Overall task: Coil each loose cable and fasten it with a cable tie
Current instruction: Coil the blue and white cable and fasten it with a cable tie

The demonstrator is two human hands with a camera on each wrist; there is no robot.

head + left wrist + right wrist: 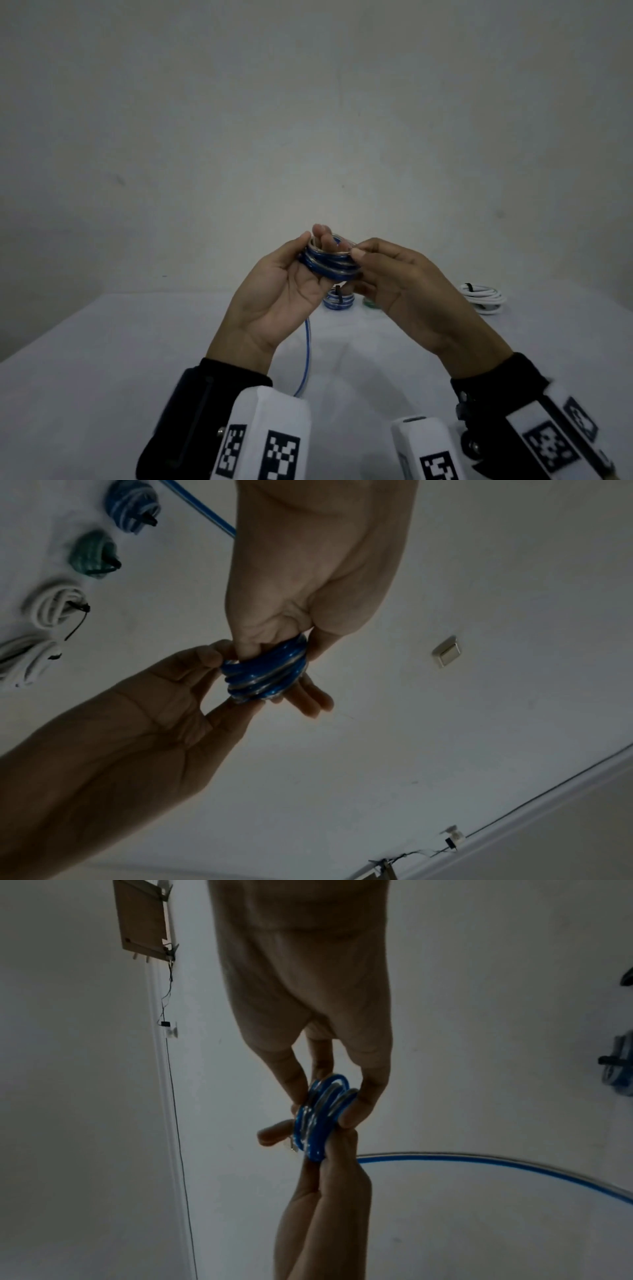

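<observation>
A blue-and-clear cable (327, 262) is wound in several loops around the fingers of my left hand (315, 240), raised above the table, with the thumb against the loops. My right hand (356, 253) pinches the right side of the same coil between thumb and fingers. In the left wrist view the coil (267, 673) sits on the left fingers (308, 696), with my right hand (219, 674) gripping its edge. The right wrist view shows my right fingers (356, 1110) clamped on the coil (318, 1123). A loose tail (306, 356) hangs down to the table. No cable tie shows on this coil.
On the white table (102, 377) behind my hands lie tied coils: a blue one (337, 300), a green one (369, 303) mostly hidden by my right hand, and a white one (483, 296). The left wrist view shows a second white coil (27, 661).
</observation>
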